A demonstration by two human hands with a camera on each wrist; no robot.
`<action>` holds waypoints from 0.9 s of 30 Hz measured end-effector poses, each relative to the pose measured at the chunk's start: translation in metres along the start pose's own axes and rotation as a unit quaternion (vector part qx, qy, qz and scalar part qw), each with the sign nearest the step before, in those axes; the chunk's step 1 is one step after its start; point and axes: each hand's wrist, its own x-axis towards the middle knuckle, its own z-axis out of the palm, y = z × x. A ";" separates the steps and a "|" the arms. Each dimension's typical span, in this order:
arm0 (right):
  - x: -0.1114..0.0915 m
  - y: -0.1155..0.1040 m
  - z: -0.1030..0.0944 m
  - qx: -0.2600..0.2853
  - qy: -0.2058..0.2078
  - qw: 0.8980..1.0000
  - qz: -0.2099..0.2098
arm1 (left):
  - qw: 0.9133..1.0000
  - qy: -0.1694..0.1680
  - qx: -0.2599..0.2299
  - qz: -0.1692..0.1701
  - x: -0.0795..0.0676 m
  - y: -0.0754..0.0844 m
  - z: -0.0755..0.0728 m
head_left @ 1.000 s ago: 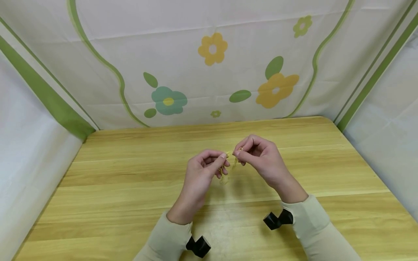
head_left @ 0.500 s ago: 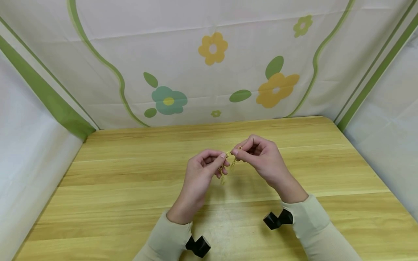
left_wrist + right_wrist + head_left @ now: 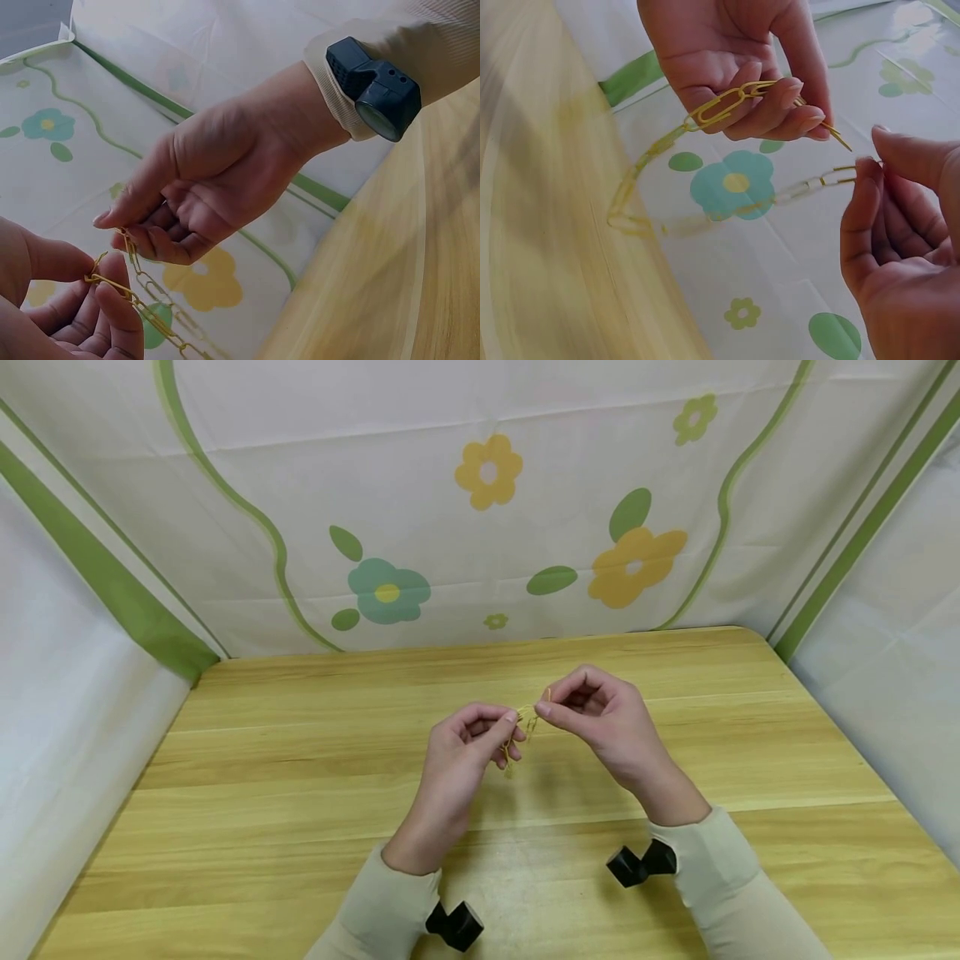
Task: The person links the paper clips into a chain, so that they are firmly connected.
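A chain of linked yellow paper clips sags in a loop between the two hands, blurred at its lower bend in the right wrist view. My left hand pinches one end between thumb and fingers, and a clip's pointed wire tip juts out past the fingertips. Between thumb and forefinger, my right hand grips the clip at the other end. A small gap separates the fingertips of the two hands. In the left wrist view several links of the chain dangle below both hands.
Beneath the hands lies a wood-grain table. A white cloth with printed flowers stands along its back edge, with pale cloth sides at left and right. Black wrist cameras stick out from both cuffs.
The right hand closes in slightly on the left, then draws back up and to the right, widening the gap. The left hand stays nearly still while the hanging links sway.
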 end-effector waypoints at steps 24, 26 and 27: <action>-0.001 -0.003 0.001 -0.028 -0.003 1.000 -0.003 | 1.000 0.006 -0.002 0.000 0.000 0.000 0.000; -0.001 -0.003 0.001 -0.032 0.001 0.999 0.000 | 1.000 0.006 -0.002 0.000 -0.001 0.000 0.000; -0.001 -0.003 0.001 -0.036 0.003 0.999 0.001 | 1.000 0.006 -0.002 0.000 -0.001 0.000 0.000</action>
